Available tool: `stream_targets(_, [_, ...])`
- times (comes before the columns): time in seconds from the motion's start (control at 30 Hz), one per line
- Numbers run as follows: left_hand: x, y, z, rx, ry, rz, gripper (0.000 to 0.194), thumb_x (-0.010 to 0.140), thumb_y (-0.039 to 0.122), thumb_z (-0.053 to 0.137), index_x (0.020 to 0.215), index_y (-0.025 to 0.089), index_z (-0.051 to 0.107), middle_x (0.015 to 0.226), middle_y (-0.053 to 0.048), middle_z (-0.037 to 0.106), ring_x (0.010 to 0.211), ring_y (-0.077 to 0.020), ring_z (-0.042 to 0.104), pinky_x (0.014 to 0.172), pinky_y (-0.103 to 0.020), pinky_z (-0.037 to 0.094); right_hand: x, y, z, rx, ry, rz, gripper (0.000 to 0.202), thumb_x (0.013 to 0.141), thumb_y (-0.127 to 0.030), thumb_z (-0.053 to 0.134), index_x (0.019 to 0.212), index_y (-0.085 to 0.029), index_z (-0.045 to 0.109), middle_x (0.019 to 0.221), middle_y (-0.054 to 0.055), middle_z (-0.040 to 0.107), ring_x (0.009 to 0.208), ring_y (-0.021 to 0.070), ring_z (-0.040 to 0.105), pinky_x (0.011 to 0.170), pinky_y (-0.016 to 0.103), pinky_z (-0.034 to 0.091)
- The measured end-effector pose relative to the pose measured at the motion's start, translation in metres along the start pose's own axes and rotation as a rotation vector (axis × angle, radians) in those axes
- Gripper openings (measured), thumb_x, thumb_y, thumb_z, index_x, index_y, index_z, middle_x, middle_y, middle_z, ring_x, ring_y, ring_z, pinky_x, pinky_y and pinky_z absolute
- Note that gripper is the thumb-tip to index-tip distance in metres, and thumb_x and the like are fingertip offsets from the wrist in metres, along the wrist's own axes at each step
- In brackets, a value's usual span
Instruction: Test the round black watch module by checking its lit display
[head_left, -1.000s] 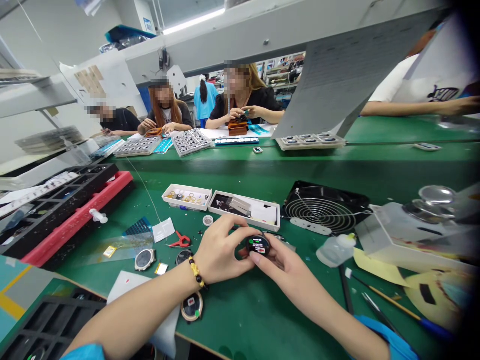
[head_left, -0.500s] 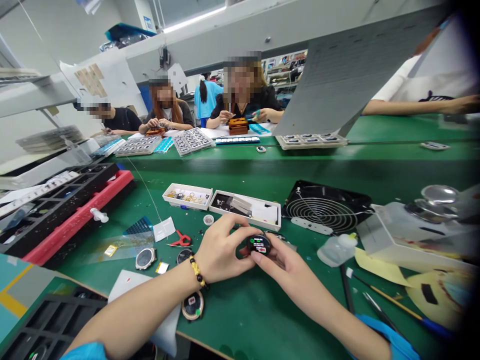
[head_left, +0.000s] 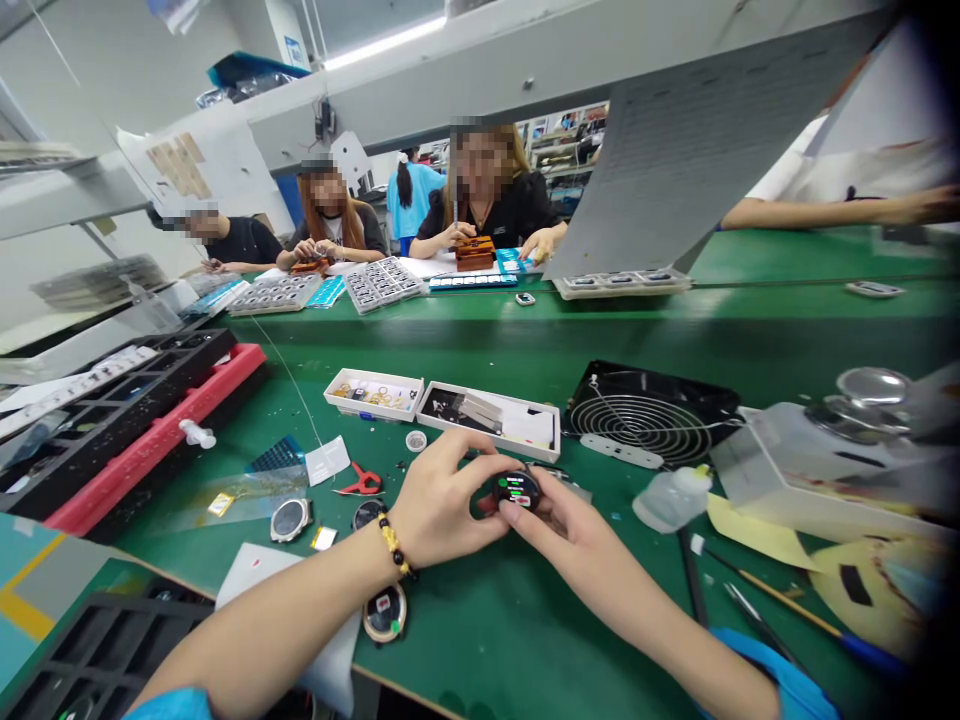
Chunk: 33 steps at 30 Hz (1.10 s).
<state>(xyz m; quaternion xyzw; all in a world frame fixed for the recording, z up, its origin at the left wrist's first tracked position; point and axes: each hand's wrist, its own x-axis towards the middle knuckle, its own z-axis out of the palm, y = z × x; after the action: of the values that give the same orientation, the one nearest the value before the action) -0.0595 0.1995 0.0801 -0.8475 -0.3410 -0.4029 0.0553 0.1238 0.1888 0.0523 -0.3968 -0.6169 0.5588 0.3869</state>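
Between both hands, above the green bench, is a round black smartwatch body (head_left: 517, 489) with its screen lit, showing small white and green text and a green sticker. My left hand (head_left: 450, 500), a beaded bracelet at its wrist, pinches the left edge with thumb and index finger. My right hand (head_left: 562, 520) grips the right and lower edge, thumb at the front rim; its other fingers are partly hidden behind. Close to my left forearm lie a round watch case with a gold rim (head_left: 385, 612), another dark watch piece (head_left: 367, 514) and a silver-rimmed watch (head_left: 290, 520).
Beyond the hands stand two white trays of small parts (head_left: 375, 393) (head_left: 487, 418) and a black fan (head_left: 652, 410). A plastic bottle (head_left: 673, 498), brush (head_left: 772, 590) and tweezers (head_left: 757, 615) lie right; a red clamp (head_left: 362, 479) and red-edged rack (head_left: 165, 430) left. Co-workers sit opposite.
My hands hold the watch body almost unmoved, its screen turned slightly. Across the bench, a co-worker's hand on the right has lowered to the blue sheet.
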Motion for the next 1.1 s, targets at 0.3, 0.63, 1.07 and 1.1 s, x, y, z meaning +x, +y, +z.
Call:
stream_targets(0.3, [-0.0002, -0.0002, -0.0007, 0.001, -0.013, 0.003, 0.037, 0.077, 0.02, 0.069, 0.114, 0.019, 0.067, 0.105, -0.008, 0.065, 0.095, -0.021, 0.064, 0.08, -0.035, 0.058, -0.0005, 0.0026, -0.001, 0.005, -0.008, -0.039, 0.039, 0.094, -0.048, 0.063, 0.125, -0.024, 0.059, 0.121, 0.009, 0.074, 0.112, 0.0299, 0.07, 0.099, 0.046, 0.057])
stream_targets(0.63, [-0.0005, -0.0007, -0.0002, -0.001, -0.01, -0.001, 0.038, 0.077, 0.022, 0.07, 0.114, 0.02, 0.067, 0.106, -0.008, 0.064, 0.095, -0.021, 0.064, 0.08, -0.035, 0.058, -0.001, 0.0001, -0.0012, -0.017, -0.028, -0.038, 0.04, 0.094, -0.044, 0.061, 0.128, -0.023, 0.057, 0.122, 0.009, 0.073, 0.113, 0.0293, 0.07, 0.099, 0.044, 0.056])
stream_targets(1.07, [-0.0008, -0.0006, -0.0002, 0.005, -0.02, -0.004, 0.036, 0.079, 0.022, 0.069, 0.115, 0.021, 0.066, 0.105, -0.008, 0.064, 0.095, -0.0212, 0.065, 0.08, -0.035, 0.058, -0.001, -0.0021, -0.0013, -0.032, -0.029, -0.034, 0.041, 0.094, -0.045, 0.06, 0.129, -0.024, 0.056, 0.121, 0.009, 0.073, 0.115, 0.0302, 0.069, 0.099, 0.044, 0.057])
stream_targets(1.1, [-0.0005, -0.0004, -0.0004, 0.005, -0.019, -0.001, 0.036, 0.079, 0.022, 0.069, 0.115, 0.02, 0.066, 0.105, -0.008, 0.064, 0.095, -0.0211, 0.064, 0.08, -0.035, 0.058, -0.0011, -0.0021, -0.0013, -0.032, -0.029, -0.034, 0.041, 0.094, -0.045, 0.06, 0.129, -0.024, 0.056, 0.122, 0.009, 0.073, 0.115, 0.0302, 0.069, 0.099, 0.044, 0.056])
